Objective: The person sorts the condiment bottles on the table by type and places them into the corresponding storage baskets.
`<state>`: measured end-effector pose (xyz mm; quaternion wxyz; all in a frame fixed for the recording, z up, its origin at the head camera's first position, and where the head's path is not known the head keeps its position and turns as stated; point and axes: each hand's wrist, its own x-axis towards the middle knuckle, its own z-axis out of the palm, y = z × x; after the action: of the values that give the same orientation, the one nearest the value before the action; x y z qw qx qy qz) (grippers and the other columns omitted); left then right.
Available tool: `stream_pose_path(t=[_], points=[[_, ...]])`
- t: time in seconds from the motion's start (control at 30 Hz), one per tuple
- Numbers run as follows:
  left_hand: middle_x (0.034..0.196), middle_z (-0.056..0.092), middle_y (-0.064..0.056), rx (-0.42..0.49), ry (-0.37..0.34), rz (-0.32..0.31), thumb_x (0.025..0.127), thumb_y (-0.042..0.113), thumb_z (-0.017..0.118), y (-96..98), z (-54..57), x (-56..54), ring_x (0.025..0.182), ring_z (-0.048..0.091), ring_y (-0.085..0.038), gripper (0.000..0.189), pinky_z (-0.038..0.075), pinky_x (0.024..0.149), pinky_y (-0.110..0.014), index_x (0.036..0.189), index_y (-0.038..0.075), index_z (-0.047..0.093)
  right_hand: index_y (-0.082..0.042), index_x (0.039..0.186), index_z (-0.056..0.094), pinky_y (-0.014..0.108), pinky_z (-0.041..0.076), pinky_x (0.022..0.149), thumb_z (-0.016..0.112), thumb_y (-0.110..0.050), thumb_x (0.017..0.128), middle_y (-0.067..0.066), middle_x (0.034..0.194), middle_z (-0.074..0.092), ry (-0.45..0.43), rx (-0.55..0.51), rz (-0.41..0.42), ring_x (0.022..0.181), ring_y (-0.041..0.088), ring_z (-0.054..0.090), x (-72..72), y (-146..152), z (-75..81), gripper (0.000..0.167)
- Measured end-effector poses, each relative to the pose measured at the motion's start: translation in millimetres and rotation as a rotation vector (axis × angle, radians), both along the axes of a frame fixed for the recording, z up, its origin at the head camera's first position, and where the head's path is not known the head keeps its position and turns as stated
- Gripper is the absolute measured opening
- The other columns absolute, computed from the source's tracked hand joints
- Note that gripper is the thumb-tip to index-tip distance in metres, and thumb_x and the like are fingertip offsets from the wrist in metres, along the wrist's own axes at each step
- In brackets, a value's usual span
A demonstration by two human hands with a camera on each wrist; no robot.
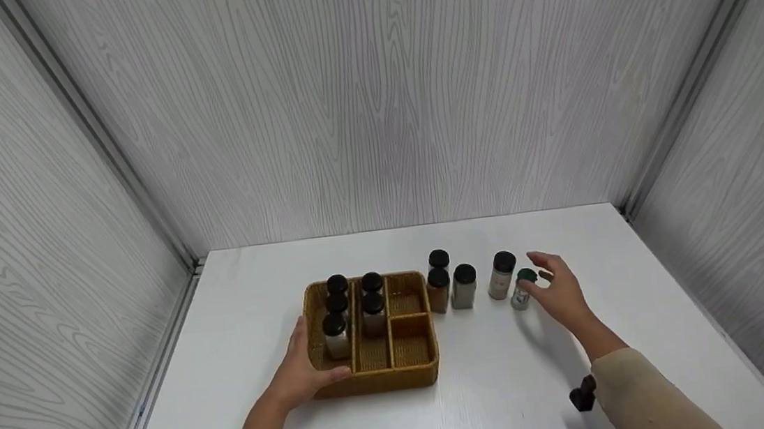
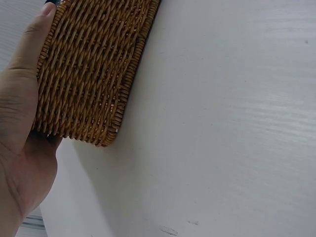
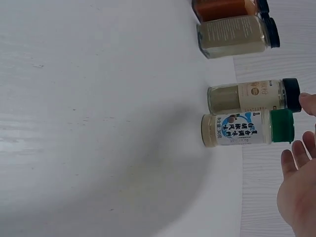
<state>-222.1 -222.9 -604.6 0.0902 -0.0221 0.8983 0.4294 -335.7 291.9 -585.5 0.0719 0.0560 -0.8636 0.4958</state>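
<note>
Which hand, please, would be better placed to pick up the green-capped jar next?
Probably the right hand: it is open close beside the green-capped jar, while the left hand is farther off, gripping the wicker basket.

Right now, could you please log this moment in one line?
left hand: holds wicker basket; right hand: spread near green-capped jar; in basket: five black-capped jars
</note>
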Motion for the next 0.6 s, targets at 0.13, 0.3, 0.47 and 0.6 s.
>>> stream_pose_path(t=[0.13,0.3,0.47,0.6], points=[[0.185,-0.008,-0.014,0.009,-0.001,0.006,0.077,0.060,0.095,-0.1,-0.5,0.6,0.169,0.010,-0.048,0.150,0.028,0.132,-0.068,0.176,0.019,-0.010,0.000,0.163,0.042,0.052,0.039,0.131,0.076,-0.009,0.102,0.026,0.166,0.045,-0.084,-0.020,0.007,0.158,0.044,0.043,-5.4,4,-9.1,0.070],[0.185,-0.008,-0.015,0.007,0.000,0.006,0.076,0.061,0.095,-0.2,-1.0,0.7,0.170,0.009,-0.047,0.151,0.027,0.133,-0.067,0.176,0.018,-0.010,-0.003,0.164,0.042,0.051,0.040,0.130,0.076,-0.011,0.103,0.023,0.170,0.044,-0.170,-0.066,0.029,0.159,0.044,0.042,-7.2,6,-16.3,0.071],[0.185,-0.006,-0.016,0.011,0.003,0.005,0.075,0.062,0.095,0.3,-2.1,-0.2,0.170,0.009,-0.047,0.152,0.026,0.133,-0.066,0.175,0.019,-0.011,-0.006,0.163,0.045,0.054,0.046,0.126,0.073,-0.015,0.105,0.024,0.168,0.047,-0.193,-0.026,0.008,0.155,0.046,0.048,-5.1,7,-19.5,0.065],[0.185,-0.006,-0.016,0.006,0.000,0.009,0.075,0.062,0.095,-0.8,-2.2,-0.7,0.170,0.009,-0.046,0.153,0.025,0.134,-0.066,0.175,0.019,-0.011,-0.007,0.159,0.051,0.057,0.049,0.121,0.071,-0.016,0.106,0.026,0.161,0.053,-0.163,0.046,-0.014,0.149,0.048,0.054,-5.3,5,-22.6,0.057]])
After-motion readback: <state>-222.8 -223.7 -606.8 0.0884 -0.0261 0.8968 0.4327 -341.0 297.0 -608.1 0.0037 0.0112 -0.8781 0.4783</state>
